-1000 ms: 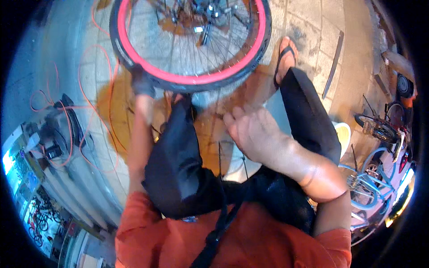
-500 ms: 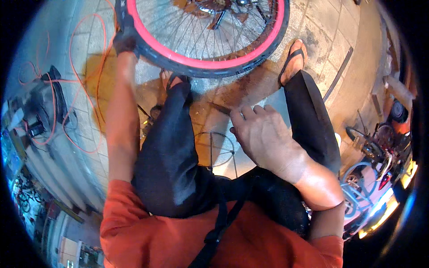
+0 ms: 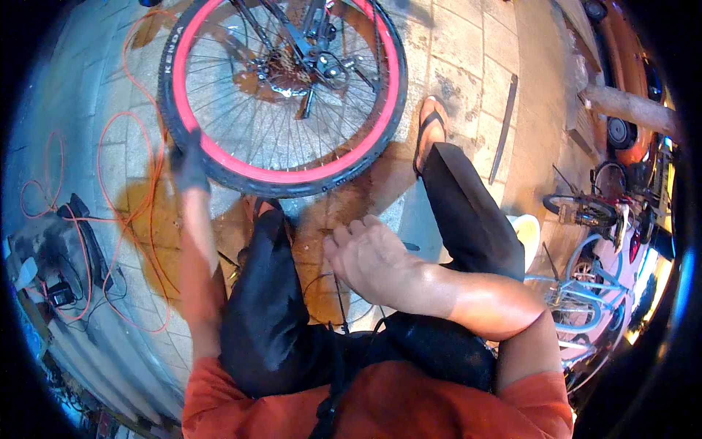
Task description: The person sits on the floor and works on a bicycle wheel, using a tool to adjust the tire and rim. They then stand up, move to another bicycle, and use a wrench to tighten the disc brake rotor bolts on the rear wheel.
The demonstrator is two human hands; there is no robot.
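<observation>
A black tyre on a pink-rimmed bicycle wheel [image 3: 360, 158] fills the upper middle, with the dark bike frame [image 3: 296, 40] above its hub. My left hand [image 3: 187, 164], in a dark glove, grips the tyre's lower left side, blurred. My bare right hand [image 3: 365, 260] hovers between my dark-trousered legs below the wheel, fingers curled, their tips and anything inside them hidden. My feet in flip-flops [image 3: 430, 124] flank the lower part of the wheel.
Tangled orange hose [image 3: 153, 219] lies on the paving at left, near a black item [image 3: 51, 256]. A white round seat or tub [image 3: 528, 238], a dark strip [image 3: 504, 128], parked bicycles [image 3: 585, 293], a log or trunk [image 3: 629, 108] and an orange vehicle [image 3: 625, 44] are at right.
The view has shifted, showing more of the bike frame. My left hand went up along the tyre, then back down. My right hand keeps roughly its place between my legs.
</observation>
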